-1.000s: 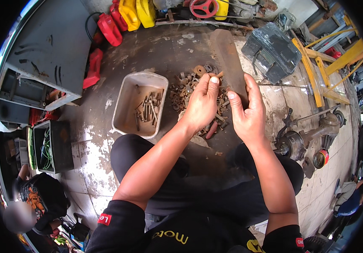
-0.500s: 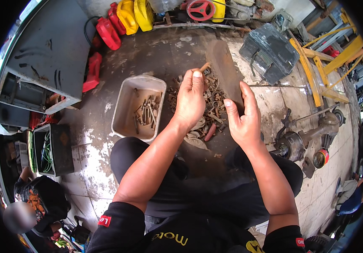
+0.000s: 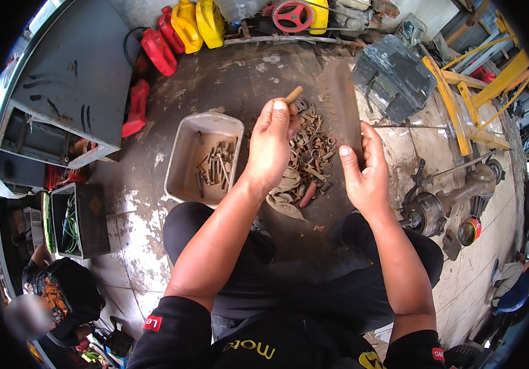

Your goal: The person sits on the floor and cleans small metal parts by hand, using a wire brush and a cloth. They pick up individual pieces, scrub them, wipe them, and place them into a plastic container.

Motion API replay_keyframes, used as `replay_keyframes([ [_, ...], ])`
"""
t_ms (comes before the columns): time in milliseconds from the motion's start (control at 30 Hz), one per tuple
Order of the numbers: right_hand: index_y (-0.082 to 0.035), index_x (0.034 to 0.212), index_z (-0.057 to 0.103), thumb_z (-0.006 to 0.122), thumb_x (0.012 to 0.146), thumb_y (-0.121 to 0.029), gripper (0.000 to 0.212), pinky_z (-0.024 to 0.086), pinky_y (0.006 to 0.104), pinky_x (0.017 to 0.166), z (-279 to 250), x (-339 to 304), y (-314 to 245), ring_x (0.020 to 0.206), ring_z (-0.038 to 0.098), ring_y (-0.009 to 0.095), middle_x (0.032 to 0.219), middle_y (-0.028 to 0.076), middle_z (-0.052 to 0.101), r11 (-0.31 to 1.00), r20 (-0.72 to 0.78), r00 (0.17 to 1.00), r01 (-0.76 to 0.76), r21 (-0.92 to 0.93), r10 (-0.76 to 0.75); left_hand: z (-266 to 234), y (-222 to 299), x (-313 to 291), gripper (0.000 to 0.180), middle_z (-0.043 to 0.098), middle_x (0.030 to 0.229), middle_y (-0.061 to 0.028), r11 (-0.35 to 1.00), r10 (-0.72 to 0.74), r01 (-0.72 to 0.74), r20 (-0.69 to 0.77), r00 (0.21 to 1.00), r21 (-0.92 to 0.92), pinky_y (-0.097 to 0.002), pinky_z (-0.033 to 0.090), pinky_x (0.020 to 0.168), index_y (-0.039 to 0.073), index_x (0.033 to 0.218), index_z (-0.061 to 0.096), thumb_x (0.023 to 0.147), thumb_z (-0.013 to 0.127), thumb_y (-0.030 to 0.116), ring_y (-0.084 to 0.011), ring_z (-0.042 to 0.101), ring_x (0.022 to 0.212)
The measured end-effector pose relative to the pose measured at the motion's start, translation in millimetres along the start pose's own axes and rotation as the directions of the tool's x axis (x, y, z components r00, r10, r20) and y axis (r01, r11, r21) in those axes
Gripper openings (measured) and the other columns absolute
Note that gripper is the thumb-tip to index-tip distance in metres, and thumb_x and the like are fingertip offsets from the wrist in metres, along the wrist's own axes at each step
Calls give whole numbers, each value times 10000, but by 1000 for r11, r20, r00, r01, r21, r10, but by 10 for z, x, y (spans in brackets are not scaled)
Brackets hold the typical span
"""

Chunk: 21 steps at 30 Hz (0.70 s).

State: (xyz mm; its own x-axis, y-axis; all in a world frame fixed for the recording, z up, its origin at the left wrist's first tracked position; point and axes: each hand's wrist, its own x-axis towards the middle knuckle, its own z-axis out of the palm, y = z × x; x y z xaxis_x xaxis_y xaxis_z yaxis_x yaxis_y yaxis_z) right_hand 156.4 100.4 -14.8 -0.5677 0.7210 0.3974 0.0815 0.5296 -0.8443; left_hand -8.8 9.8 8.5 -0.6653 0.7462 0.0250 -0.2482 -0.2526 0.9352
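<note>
My left hand (image 3: 269, 147) is closed in a pinch around a short rusty bolt-like rod (image 3: 294, 95), its end pointing up and to the right. My right hand (image 3: 368, 178) grips the lower end of a long, flat brown strip (image 3: 340, 101) with a slightly wavy edge; its material is hard to tell. Strip and rod are apart. Beneath and between the hands lies a heap of rusty bolts, nuts and small metal parts (image 3: 317, 150) on the floor. Left of my left hand stands a worn grey bin (image 3: 173, 161) with several bolts (image 3: 220, 161) inside.
A crumpled cloth (image 3: 284, 200) lies at the heap's near edge. To the right are an axle-like metal assembly (image 3: 458, 195), a dark case (image 3: 393, 77) and a yellow frame (image 3: 449, 104). Red and yellow jerrycans (image 3: 159, 52) line the back. A person (image 3: 61, 295) is at lower left.
My right hand has shifted right with the brown strip, widening the gap to my left hand. My left hand has moved slightly left, still pinching the rod.
</note>
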Motion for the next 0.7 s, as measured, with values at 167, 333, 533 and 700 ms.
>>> replay_keyframes([
  [167,62,1393,419,633,996,-200,521,420,368,1038,-50,74,-131,1184,568,252,1254,222,592,986,25,993,-120,116,118,-12,31,-41,323,354,715,42,999,-51,51,27,998,-9,-231,278,639,73,1000,533,1100,369,332,-79,323,694],
  [333,71,1380,420,632,996,-191,511,429,355,1019,-46,63,-227,1172,573,242,1251,210,593,971,51,989,-149,185,142,-15,-2,-33,348,409,736,51,999,-46,47,51,998,-3,-221,302,632,89,963,538,1099,361,357,-59,327,671],
  [533,45,1383,432,630,991,-185,495,453,361,989,-4,80,-114,1141,607,256,1220,212,622,981,35,991,-133,142,129,-76,43,-6,317,386,730,24,997,-39,43,58,998,-59,-247,300,663,63,1000,536,1085,409,340,-96,351,706],
  [700,31,1394,437,672,932,-175,557,458,424,1019,28,3,537,1184,605,392,1249,281,618,872,130,917,-305,-384,378,-160,240,76,307,439,776,-9,998,-32,32,2,999,-51,-268,341,692,37,992,538,1070,441,318,-119,390,736],
])
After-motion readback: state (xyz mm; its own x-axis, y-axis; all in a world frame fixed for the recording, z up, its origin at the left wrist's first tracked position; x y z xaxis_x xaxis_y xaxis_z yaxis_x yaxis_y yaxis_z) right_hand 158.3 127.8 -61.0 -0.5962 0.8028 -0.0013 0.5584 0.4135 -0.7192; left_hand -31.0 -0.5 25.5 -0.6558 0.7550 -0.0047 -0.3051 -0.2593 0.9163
